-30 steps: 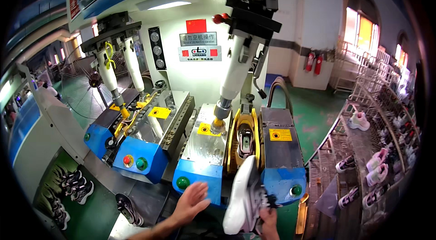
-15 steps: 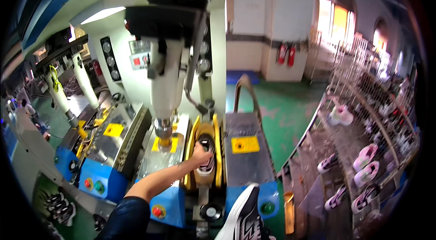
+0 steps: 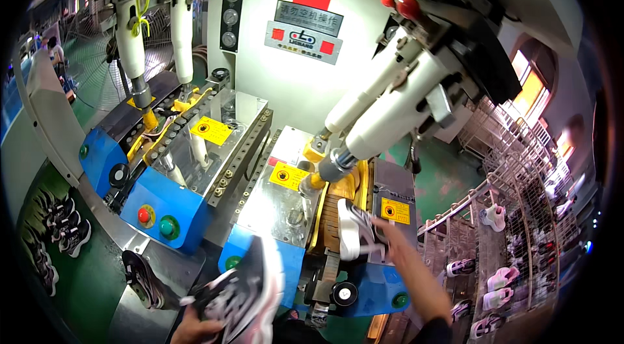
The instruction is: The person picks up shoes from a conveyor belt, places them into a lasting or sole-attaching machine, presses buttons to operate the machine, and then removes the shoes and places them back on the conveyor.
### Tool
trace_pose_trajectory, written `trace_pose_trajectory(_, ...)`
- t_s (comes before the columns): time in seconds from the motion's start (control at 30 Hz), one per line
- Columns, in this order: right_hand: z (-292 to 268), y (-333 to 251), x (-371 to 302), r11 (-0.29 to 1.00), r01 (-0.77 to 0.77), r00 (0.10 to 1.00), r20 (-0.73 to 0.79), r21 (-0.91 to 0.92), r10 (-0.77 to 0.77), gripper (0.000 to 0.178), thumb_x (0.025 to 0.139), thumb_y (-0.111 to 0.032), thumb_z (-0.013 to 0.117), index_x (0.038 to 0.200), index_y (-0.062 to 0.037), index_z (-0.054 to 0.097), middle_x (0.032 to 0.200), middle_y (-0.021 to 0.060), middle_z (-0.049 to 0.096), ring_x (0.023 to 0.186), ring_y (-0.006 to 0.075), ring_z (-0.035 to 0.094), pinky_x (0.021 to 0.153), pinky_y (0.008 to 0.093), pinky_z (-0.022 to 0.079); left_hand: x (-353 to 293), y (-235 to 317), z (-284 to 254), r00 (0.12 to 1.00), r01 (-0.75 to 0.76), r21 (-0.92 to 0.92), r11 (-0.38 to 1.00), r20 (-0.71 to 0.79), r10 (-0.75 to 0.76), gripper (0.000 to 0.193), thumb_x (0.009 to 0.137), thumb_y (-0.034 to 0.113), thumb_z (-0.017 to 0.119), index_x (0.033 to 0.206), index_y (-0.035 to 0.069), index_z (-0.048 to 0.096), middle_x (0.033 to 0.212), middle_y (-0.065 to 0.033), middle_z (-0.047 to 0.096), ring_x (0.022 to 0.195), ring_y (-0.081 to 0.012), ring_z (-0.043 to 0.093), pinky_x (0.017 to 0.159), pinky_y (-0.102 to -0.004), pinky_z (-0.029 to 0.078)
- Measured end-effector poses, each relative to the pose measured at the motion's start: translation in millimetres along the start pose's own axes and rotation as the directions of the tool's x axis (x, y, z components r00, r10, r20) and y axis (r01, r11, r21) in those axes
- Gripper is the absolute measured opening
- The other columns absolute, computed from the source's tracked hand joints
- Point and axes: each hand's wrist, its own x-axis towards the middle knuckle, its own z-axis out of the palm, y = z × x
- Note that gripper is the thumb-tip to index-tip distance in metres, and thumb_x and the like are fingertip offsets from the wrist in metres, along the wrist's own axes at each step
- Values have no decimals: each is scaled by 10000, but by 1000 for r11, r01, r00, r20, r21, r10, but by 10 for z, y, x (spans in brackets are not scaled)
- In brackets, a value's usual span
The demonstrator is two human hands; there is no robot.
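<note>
A pale press machine [image 3: 302, 93] is seen ahead, with a wire rack [image 3: 484, 266] of shoes to the right. A yellow-walled cradle [image 3: 365, 186] is set below the machine's right-hand arms. A dark, white-soled shoe [image 3: 253, 292], blurred, is raised at the lower centre, its end gripped by the left hand [image 3: 198, 328]. A white-soled sneaker [image 3: 350, 233] is held over the cradle by the right hand [image 3: 385, 238], fingers closed about it; whether the cradle is touched cannot be told.
</note>
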Motion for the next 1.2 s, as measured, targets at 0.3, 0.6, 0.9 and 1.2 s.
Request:
trace_pose_trajectory(0.3,464,477,1500,309,324,558,-83,-894,-825,563,782,-260,592,1115,132,362,961,349,536,913,471,561,807,477,468,-617,-573,-818,851,129,-131,983,-494,-178,398,894,131,535,1261,11,439,1087,-83,571,965,-177,555,787,-293,481)
trace_pose_trajectory(0.6,621,394,1276,376,230,575,-187,-897,-797,511,744,-312,644,1113,-8,463,978,267,596,934,426,568,838,469,445,-491,-535,-1075,805,177,-243,954,-522,-283,393,896,159,544,1251,17,451,1061,-79,580,939,-176,562,763,-296,488)
trace_pose_trajectory(0.9,1179,866,-46,35,483,396,182,-875,-900,628,770,-179,646,1274,66,362,1178,263,487,1088,405,499,944,428,405,-446,-609,-1474,897,216,-216,952,-341,-281,444,896,269,556,1250,20,460,1126,-98,553,993,-213,552,820,-323,478)
trace_pose_trajectory(1.2,2670,1731,103,-331,764,337,781,-553,-525,439,855,-211,544,1200,39,441,1335,247,381,1245,351,385,1067,530,213,-491,-374,-1705,865,196,-180,964,-431,-256,459,894,245,555,1255,-14,443,1188,-125,521,1053,-247,536,893,-355,453)
